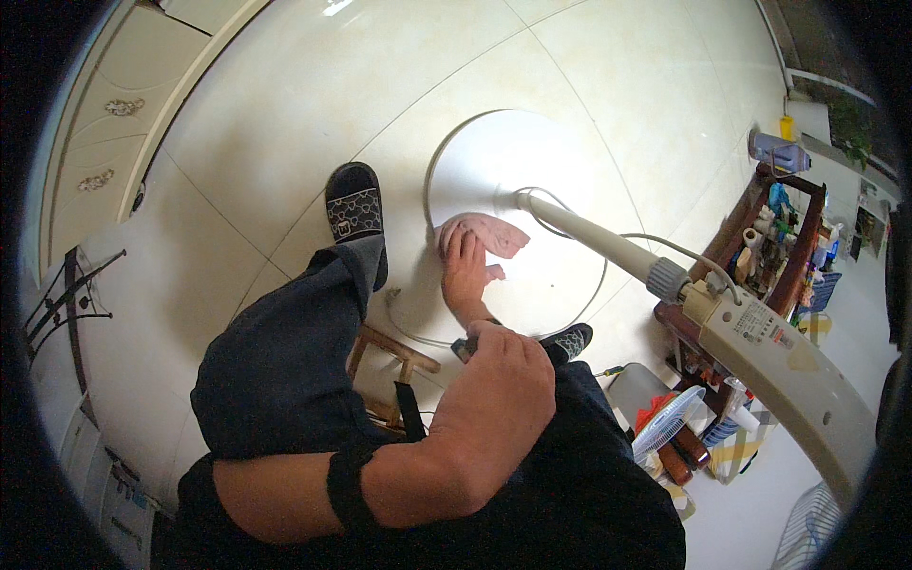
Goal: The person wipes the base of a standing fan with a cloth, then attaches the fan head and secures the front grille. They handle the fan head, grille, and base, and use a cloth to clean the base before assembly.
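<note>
My right hand (462, 269) presses a pink cloth (494, 233) against the round white base (475, 152) of a standing fan, with the fingers laid over the cloth. A dark strap circles that wrist. Close to me, my left hand (508, 380) is bent over in front of the right forearm with its fingers curled in; whatever they hold, if anything, is hidden. Another black strap (349, 489) wraps the left arm. From the base, the fan's pale pole (594, 237) slants toward the lower right, with a grey collar (667, 280) partway along.
A thin cable (655, 237) loops around the pole and base. My slippered foot (354, 204) stands left of the base. Behind my legs is a small wooden stool (404, 351). Cream drawers (123, 57) line the upper left, and a crowded dark wooden shelf (793, 256) is at right.
</note>
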Motion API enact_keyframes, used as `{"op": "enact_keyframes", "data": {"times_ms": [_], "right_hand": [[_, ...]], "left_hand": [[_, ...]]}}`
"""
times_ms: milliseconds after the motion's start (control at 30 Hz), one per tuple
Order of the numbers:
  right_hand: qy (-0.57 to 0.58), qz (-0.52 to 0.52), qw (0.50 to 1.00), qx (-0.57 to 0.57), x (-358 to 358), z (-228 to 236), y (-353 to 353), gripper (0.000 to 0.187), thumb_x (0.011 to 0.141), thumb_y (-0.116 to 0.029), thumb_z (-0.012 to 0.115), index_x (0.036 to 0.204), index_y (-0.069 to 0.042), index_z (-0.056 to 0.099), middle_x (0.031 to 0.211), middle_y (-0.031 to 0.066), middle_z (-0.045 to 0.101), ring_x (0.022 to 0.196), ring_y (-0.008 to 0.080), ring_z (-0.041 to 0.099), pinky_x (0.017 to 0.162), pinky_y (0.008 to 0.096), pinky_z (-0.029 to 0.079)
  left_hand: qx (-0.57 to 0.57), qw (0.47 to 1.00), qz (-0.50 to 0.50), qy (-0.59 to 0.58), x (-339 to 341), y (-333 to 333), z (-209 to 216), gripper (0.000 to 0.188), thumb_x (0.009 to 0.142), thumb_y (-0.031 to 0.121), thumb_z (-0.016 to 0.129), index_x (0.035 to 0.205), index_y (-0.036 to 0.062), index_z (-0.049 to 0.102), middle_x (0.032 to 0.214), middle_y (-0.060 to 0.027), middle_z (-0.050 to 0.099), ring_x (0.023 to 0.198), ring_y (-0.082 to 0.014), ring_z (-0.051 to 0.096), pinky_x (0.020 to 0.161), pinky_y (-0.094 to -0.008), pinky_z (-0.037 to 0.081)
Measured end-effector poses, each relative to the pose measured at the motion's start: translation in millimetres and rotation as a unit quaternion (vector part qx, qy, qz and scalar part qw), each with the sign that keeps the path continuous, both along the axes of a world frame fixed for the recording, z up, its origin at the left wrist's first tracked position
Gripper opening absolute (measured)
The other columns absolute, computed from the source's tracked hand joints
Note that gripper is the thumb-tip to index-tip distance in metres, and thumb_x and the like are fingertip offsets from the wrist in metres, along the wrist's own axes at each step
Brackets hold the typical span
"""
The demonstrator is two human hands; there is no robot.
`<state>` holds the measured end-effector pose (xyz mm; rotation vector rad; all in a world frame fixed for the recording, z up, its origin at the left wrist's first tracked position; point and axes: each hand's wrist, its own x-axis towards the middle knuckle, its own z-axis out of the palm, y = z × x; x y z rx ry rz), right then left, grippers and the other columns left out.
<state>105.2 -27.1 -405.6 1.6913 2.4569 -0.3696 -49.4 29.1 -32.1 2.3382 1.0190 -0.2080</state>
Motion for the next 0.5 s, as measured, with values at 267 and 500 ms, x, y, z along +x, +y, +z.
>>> {"op": "enact_keyframes", "data": {"times_ms": [267, 500], "right_hand": [[-0.004, -0.070, 0.989, 0.130, 11, -29, 166, 0.058, 0.097, -0.027, 0.060, 0.151, -0.013, 0.047, 0.158, 0.0185, 0.039, 0.145, 0.0423, 0.036, 0.120, 0.0596, 0.025], [-0.049, -0.023, 0.996, 0.067, -9, -37, 205, 0.060, 0.097, -0.027, 0.063, 0.153, -0.013, 0.045, 0.157, 0.0169, 0.041, 0.145, 0.0403, 0.037, 0.118, 0.0542, 0.030]], "left_hand": [[-0.021, 1.000, 0.015, 0.000, -3, 3, 3, 0.035, 0.096, 0.013, 0.060, 0.123, -0.0085, 0.062, 0.108, -0.0219, 0.068, 0.101, -0.0323, 0.067, 0.095, -0.0443, 0.051], [-0.023, 0.999, -0.023, 0.021, -10, 11, 6, 0.039, 0.099, 0.015, 0.058, 0.129, -0.0091, 0.058, 0.110, -0.0233, 0.068, 0.103, -0.0337, 0.067, 0.096, -0.0448, 0.051]]}}
